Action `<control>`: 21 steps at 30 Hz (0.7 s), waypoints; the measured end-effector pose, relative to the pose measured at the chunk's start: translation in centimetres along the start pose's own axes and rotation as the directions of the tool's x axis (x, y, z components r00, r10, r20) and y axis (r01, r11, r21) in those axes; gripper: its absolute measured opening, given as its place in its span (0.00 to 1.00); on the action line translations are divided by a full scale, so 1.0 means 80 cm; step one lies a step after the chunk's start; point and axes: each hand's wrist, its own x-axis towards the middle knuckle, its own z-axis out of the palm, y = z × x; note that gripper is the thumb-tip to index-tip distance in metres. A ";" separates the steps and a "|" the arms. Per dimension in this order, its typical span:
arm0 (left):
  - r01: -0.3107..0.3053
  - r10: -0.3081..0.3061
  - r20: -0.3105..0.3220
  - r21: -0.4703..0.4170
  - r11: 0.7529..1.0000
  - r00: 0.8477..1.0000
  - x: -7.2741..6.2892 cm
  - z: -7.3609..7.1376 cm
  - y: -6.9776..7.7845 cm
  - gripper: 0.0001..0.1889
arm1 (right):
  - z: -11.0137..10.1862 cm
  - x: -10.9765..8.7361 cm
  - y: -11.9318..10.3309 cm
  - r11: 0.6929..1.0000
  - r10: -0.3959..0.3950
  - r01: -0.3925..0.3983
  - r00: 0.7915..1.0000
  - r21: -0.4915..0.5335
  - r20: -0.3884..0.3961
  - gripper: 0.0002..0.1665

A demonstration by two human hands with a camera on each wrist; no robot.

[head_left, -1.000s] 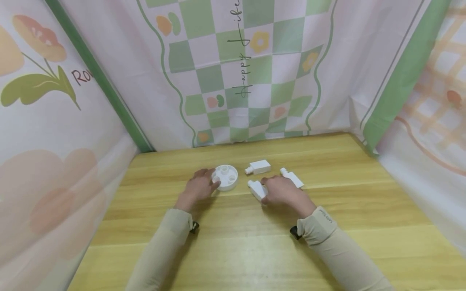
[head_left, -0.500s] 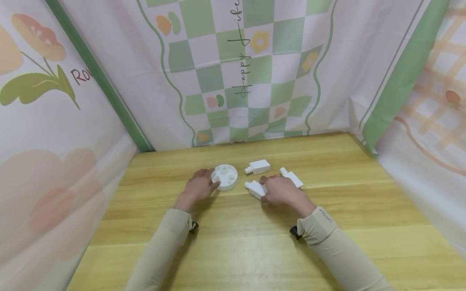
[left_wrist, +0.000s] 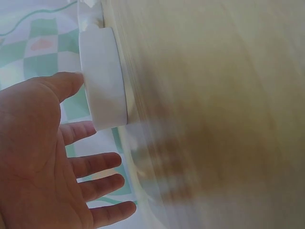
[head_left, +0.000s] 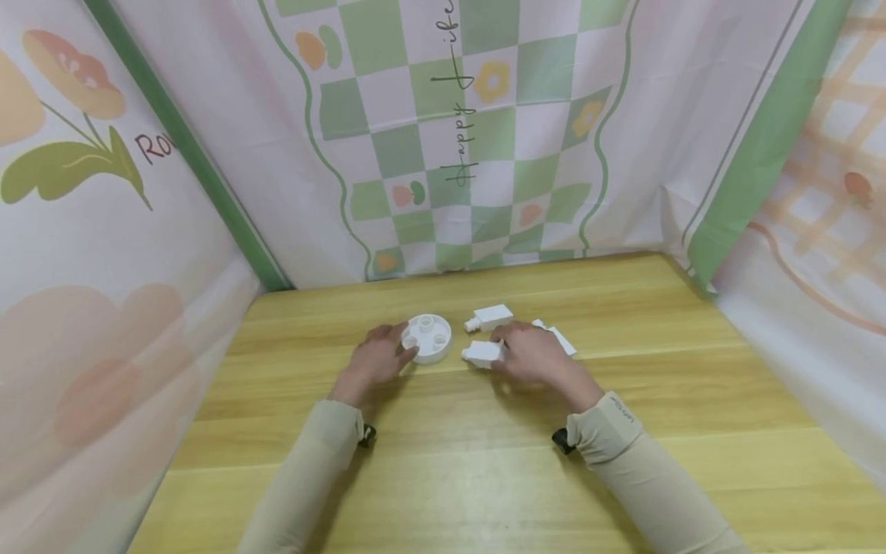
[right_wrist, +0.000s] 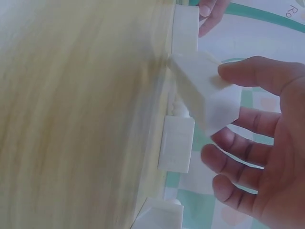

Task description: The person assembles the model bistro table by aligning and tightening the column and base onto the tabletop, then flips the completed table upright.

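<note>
A round white disc (head_left: 431,351) with three raised round sockets lies flat on the table. My left hand (head_left: 376,358) is at its left edge; in the left wrist view the thumb and index fingertip are right at the disc's side (left_wrist: 104,83), the other fingers stretched out. Between thumb and fingers my right hand (head_left: 531,350) pinches a white block with a narrow round neck (head_left: 481,354). Its neck points left toward the disc. In the right wrist view this block (right_wrist: 205,90) is tilted.
Behind the held block lies a second white necked block (head_left: 493,317), neck to the left. A third block (head_left: 564,339) lies right of my right hand, partly hidden by it. The wooden table (head_left: 457,469) ends at a patterned cloth (head_left: 388,154) at the back.
The block in my right hand has turned so that its neck points more directly left, and it has shifted slightly toward the disc. My left hand and the disc stay put.
</note>
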 end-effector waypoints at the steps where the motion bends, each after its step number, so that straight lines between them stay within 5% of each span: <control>1: 0.000 0.000 0.000 0.002 1.000 1.000 0.000 0.000 0.000 0.38 | 0.000 0.001 0.000 1.000 -0.004 0.004 1.000 -0.002 -0.017 0.26; 7: -0.002 0.002 -0.002 0.002 1.000 1.000 -0.002 0.000 0.000 0.38 | -0.003 0.005 -0.002 1.000 -0.004 0.003 0.996 -0.010 -0.084 0.28; 21: -0.002 0.003 -0.009 0.011 1.000 1.000 -0.001 0.001 0.000 0.38 | -0.022 0.018 -0.011 0.999 0.001 0.004 0.995 0.050 -0.098 0.24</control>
